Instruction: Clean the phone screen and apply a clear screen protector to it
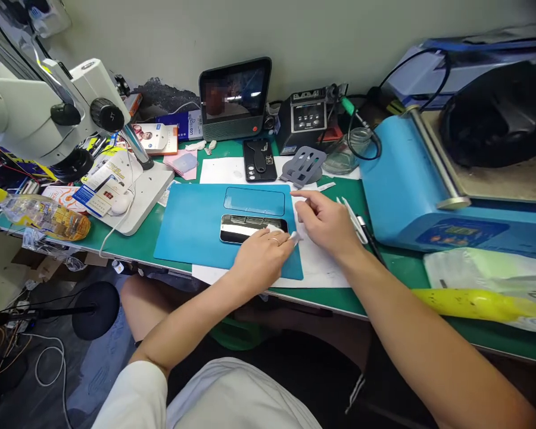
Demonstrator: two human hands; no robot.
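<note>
A phone [239,229] with a glossy, reflecting screen lies on a blue mat [192,223]. My left hand [263,253] rests over its right end, fingers pressed together on a white wipe [294,237] that shows at the fingertips. Just behind the phone lies a clear glass panel with a thin dark rim [255,201]. My right hand [324,220] hovers by the mat's right edge, its index finger stretched out to the left and the other fingers curled. I see nothing in it.
A microscope [89,101] stands at the left near a bottle [49,215]. Behind the mat are a dark phone case [259,161], a grey slotted holder [304,167], a glass jar [343,149] and a screen device [235,98]. A blue machine [397,179] and pens [370,233] are to the right.
</note>
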